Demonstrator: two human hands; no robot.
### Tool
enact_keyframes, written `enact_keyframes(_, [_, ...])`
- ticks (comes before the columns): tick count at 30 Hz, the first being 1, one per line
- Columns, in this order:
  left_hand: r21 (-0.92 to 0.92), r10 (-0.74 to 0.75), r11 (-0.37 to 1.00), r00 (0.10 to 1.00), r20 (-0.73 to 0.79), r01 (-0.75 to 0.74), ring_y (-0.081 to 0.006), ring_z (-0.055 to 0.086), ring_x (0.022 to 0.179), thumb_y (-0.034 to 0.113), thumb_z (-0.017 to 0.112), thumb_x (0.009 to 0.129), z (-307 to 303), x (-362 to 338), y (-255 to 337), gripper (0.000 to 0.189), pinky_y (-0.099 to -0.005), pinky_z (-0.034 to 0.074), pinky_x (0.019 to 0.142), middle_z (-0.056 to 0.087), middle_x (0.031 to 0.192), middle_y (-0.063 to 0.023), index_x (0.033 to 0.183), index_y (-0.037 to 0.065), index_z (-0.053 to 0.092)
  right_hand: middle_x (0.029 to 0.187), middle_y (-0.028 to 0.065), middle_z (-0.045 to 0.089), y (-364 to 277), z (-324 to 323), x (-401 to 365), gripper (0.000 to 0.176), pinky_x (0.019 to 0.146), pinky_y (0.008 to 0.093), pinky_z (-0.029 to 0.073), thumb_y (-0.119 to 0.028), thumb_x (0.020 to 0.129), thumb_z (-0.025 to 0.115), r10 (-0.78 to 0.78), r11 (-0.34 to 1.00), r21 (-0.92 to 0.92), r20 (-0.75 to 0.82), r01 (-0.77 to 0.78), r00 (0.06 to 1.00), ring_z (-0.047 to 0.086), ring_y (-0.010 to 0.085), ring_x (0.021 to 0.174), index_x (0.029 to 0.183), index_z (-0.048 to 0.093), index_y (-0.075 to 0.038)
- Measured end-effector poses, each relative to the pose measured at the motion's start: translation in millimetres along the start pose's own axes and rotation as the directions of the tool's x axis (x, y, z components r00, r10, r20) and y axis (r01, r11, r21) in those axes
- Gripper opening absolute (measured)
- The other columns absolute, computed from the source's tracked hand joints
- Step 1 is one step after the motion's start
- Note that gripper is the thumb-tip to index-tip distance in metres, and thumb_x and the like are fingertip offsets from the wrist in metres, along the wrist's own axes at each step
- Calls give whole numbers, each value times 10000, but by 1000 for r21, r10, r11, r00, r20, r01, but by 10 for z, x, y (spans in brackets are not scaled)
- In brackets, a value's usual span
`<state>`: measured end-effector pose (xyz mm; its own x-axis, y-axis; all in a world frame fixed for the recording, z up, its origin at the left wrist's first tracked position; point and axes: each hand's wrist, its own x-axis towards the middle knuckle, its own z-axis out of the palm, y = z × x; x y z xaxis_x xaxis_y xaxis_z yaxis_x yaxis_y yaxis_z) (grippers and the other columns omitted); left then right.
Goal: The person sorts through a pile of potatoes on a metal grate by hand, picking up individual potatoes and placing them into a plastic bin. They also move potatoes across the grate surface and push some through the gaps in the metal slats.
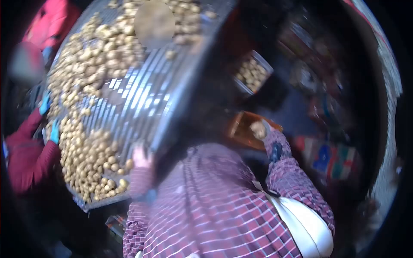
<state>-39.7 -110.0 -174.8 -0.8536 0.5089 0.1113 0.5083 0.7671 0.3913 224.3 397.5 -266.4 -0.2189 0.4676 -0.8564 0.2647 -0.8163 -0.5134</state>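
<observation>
My left hand [142,155] is over the near edge of the slatted metal table [148,92], beside the heap of potatoes [92,159]. It is smeared by motion, and whether it holds anything cannot be made out. On the right, my right hand [260,128] is at an orange-brown crate [245,124], with its fingers over the crate's opening. Its fingers are blurred and their pose is unclear. More potatoes [103,51] cover the far and left parts of the table.
At the left, a co-worker in a dark red top [32,155] has blue-gloved hands at the potatoes. Another person in red [49,21] stands beyond. A white-rimmed crate of potatoes [253,73] and colourful printed bags [329,159] are at the right.
</observation>
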Motion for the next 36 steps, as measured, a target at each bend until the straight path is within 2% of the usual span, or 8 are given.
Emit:
enact_keyframes(3, [42,-50,998,997,58,47,-408,417,1323,306,687,803,-2,-157,-39,654,-513,338,1101,461,1419,-223,1392,100,491,1275,169,584,170,-114,580,574,841,456,533,-290,871,714,-191,858,-507,-176,77,966,588,281,1140,1368,515,-83])
enact_keyframes(6, [26,-117,993,989,93,115,-394,409,1338,340,688,824,-329,-126,351,651,-500,343,1104,453,1424,-211,1392,98,482,1105,111,666,-229,444,287,474,821,312,530,-165,867,709,-318,890,-286,171,355,933,651,193,968,1290,561,-10])
enact_keyframes(11, [-62,-209,973,961,178,223,-357,306,1411,347,651,846,-639,-105,470,637,-497,252,1157,379,1506,-131,1406,106,469,1142,122,662,-519,2539,-1411,332,900,288,500,-137,920,649,-599,508,-178,630,843,494,635,188,1041,1219,615,3])
enact_keyframes(13, [-12,-237,970,957,166,243,-363,303,1410,341,644,842,-718,-135,378,632,-498,248,1158,372,1511,-132,1400,99,474,1124,102,678,-268,3043,-1563,300,894,327,501,-181,889,673,-589,196,-212,756,958,287,642,235,1024,1156,662,-44])
enact_keyframes(15, [55,-188,981,980,69,185,-380,328,1384,315,644,818,-852,-266,212,586,-497,256,1153,404,1480,-163,1336,65,530,1073,81,683,-163,3296,-1919,293,894,414,490,-230,806,719,-512,-460,-280,859,842,6,628,279,995,1080,699,-130])
enact_keyframes(16, [82,-202,977,978,56,197,-384,337,1374,306,649,808,-967,-332,171,568,-498,259,1151,422,1461,-171,1309,56,551,1022,80,674,-73,3372,-1865,276,877,450,475,-265,755,723,-538,-460,-265,842,847,-28,600,326,976,1012,712,-165])
enact_keyframes(29, [-123,-194,977,969,-155,176,-401,455,1245,132,667,733,-1016,-691,-188,365,-505,351,1072,540,1265,-179,1082,38,622,1216,160,644,-206,4035,-2294,457,981,398,473,-410,887,600,-72,-340,-514,849,788,523,602,320,1137,1248,630,-131])
enact_keyframes(36, [-150,-381,920,916,-125,362,-363,467,1258,161,692,744,-1128,-625,-26,407,-491,347,1079,560,1279,-162,1133,55,634,1228,152,613,-433,5554,-2400,447,1024,398,446,-351,857,630,-17,-474,-116,992,873,122,566,310,1156,1237,624,-115])
